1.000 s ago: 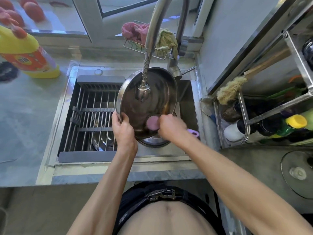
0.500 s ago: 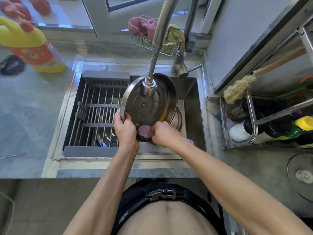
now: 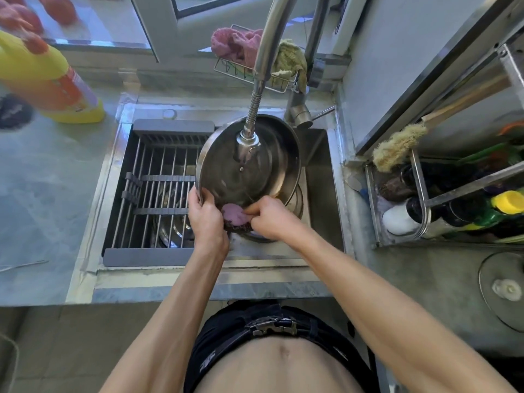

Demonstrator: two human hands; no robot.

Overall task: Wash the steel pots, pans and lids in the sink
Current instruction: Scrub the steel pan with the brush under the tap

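Note:
A round steel lid (image 3: 241, 171) stands tilted over the sink (image 3: 320, 177), its inner face toward me, under the faucet head (image 3: 248, 143). My left hand (image 3: 207, 214) grips the lid's lower left rim. My right hand (image 3: 269, 217) holds a pink sponge (image 3: 234, 214) pressed against the lid's lower edge. Another steel pot (image 3: 293, 199) lies in the sink behind and below the lid, mostly hidden. More steel ware (image 3: 170, 225) shows under the rack.
A grey roll-up drying rack (image 3: 158, 191) covers the sink's left half. A yellow detergent bottle (image 3: 48, 80) stands on the left counter. Cloths hang in a wire basket (image 3: 249, 55) behind the faucet. A shelf with bottles (image 3: 453, 205) and a brush sits right; a glass lid (image 3: 504, 287) lies near it.
My right hand slid the pink sponge leftward and down along the lid's lower rim. The lid stays in my left hand, tilted a little more toward me.

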